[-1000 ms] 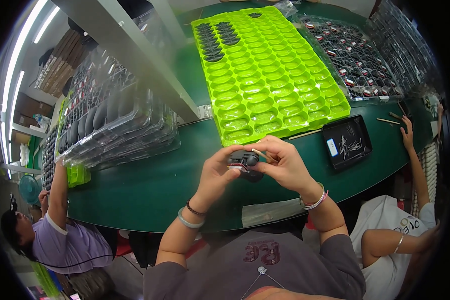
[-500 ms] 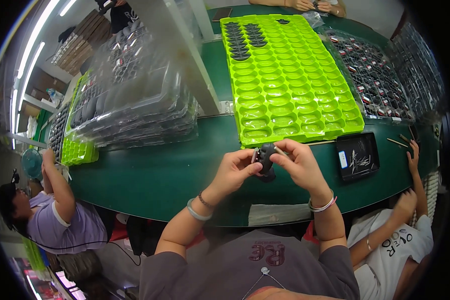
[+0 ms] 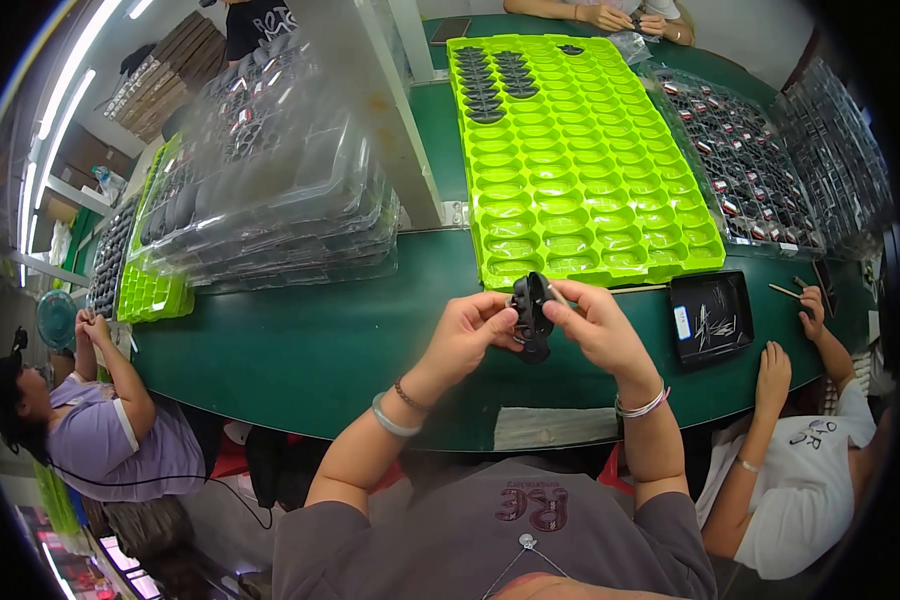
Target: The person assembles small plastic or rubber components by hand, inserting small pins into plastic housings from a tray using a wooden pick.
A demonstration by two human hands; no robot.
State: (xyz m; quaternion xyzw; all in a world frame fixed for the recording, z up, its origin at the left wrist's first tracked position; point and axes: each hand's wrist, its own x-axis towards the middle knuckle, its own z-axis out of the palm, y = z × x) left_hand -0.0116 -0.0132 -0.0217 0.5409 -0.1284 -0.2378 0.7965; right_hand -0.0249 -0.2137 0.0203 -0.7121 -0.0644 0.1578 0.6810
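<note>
Head view | left hand [image 3: 467,335] and right hand [image 3: 598,330] both gripped one small black part [image 3: 532,316], held above green table [image 3: 300,340] | just in front of lime tray [image 3: 580,170] near edge | small black tray [image 3: 710,315] to the right

Left hand [image 3: 467,333]: raised at centre, fingers curled, tips pinched toward 3 o'clock.
Right hand [image 3: 598,328]: facing it, fingertips pinched toward 9 o'clock.
Forearms: converging toward 12 o'clock, both wrists banded.
</note>
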